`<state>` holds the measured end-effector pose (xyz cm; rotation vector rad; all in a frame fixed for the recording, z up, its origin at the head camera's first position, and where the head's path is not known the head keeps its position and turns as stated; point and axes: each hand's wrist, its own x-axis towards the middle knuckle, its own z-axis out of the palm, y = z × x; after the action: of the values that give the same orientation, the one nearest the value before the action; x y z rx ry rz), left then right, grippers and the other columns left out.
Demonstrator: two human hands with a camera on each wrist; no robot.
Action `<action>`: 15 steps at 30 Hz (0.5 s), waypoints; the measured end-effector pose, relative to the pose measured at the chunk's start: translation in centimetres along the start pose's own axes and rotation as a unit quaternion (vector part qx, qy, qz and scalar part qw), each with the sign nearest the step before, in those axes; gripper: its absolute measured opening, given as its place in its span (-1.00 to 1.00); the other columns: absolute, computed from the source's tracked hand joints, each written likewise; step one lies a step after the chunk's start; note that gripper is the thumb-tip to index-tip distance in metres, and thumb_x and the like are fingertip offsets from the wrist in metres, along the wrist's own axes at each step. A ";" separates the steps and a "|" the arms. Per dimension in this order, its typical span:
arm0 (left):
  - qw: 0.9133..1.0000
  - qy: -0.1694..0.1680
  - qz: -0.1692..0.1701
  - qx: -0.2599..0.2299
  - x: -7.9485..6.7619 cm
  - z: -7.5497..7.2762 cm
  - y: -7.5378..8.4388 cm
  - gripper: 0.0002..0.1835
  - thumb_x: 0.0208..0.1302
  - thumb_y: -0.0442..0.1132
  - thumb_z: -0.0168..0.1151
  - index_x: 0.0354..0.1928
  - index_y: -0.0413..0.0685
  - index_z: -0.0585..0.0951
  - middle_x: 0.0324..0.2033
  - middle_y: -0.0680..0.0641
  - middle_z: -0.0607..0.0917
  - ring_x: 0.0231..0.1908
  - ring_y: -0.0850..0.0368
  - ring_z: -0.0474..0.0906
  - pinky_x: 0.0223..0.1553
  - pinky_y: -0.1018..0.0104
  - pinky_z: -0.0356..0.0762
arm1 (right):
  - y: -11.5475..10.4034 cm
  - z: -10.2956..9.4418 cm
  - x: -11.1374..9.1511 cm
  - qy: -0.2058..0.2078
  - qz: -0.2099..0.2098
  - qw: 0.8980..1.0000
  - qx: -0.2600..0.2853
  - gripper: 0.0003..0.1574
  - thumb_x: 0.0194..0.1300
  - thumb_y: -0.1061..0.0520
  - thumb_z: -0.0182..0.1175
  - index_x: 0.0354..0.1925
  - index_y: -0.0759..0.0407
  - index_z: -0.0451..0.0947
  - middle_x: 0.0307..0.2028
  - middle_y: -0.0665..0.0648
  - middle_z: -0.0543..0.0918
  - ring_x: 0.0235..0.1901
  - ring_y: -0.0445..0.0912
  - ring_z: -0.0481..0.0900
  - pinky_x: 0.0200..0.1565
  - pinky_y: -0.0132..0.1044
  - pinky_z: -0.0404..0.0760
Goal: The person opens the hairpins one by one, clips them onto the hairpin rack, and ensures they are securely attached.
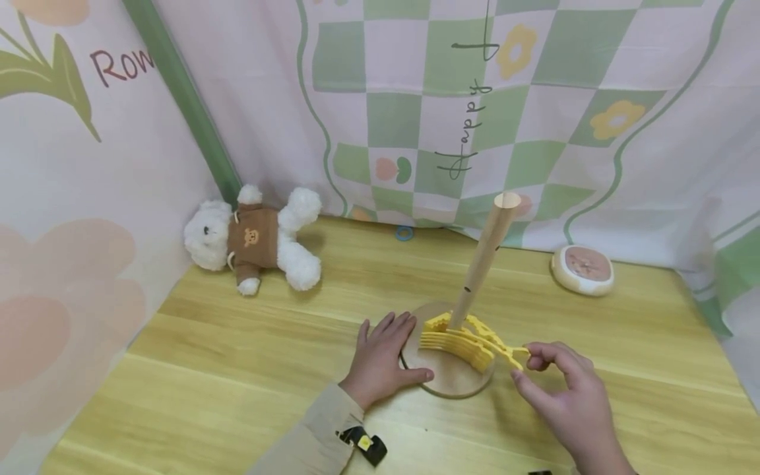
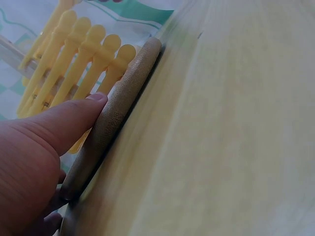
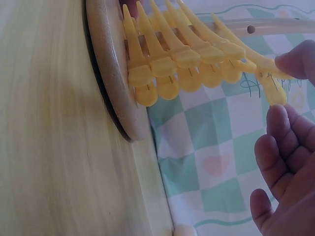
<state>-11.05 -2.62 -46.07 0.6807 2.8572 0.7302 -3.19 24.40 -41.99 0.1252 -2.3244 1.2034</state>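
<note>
A round wooden base (image 1: 446,381) carries an upright wooden post (image 1: 482,267). Several yellow hair clips (image 1: 454,344) are stacked low around that post, their pointed ends and round handles showing in the right wrist view. My left hand (image 1: 380,366) grips the base's left rim, thumb in front and fingers behind. With thumb and fingertips my right hand (image 1: 572,396) pinches the handles of the topmost hair clip (image 3: 271,88). This clip slants away from the others, its far end still at the post. How far its jaws stand apart cannot be told.
A white plush dog (image 1: 258,237) in a brown shirt lies at the back left. A small blue ring (image 1: 404,233) is by the curtain (image 1: 392,119). At the back right sits a white and pink rounded device (image 1: 584,270). Everything stands on a wood-grain table (image 1: 196,382).
</note>
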 end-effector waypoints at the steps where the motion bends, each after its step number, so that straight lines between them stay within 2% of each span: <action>1: 1.000 -0.001 -0.001 0.000 0.0 0.0 0.0 0.07 0.07 0.42 0.34 0.53 0.05 0.25 0.51 0.01 0.26 0.51 -0.05 0.09 0.45 -0.29 -0.18 | 0.0 0.1 0.1 -0.002 -0.001 1.000 -0.001 -0.48 -0.27 0.50 0.54 -0.23 0.27 0.68 -0.44 -0.02 0.61 -0.25 -0.33 0.45 0.02 -0.53 0.23; 9: 1.000 -0.001 0.001 0.005 0.0 0.0 0.1 0.06 0.08 0.42 0.33 0.53 0.05 0.25 0.50 0.01 0.26 0.50 -0.06 0.11 0.44 -0.30 -0.15 | 0.1 0.6 0.3 -0.016 -0.006 1.000 0.011 -0.49 -0.25 0.49 0.54 -0.23 0.25 0.68 -0.43 0.01 0.62 -0.25 -0.31 0.46 0.03 -0.54 0.25; 15: 1.000 0.003 0.005 0.014 0.0 0.0 0.0 0.06 0.08 0.43 0.32 0.53 0.05 0.25 0.50 0.01 0.27 0.50 -0.07 0.12 0.44 -0.32 -0.14 | -0.1 0.8 0.2 -0.014 0.022 1.000 0.001 -0.50 -0.20 0.47 0.54 -0.21 0.22 0.67 -0.39 0.02 0.63 -0.20 -0.32 0.46 0.04 -0.57 0.24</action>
<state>-11.03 -2.60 -46.03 0.6968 2.8773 0.6969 -3.65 23.69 -42.19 0.0936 -2.3612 1.2331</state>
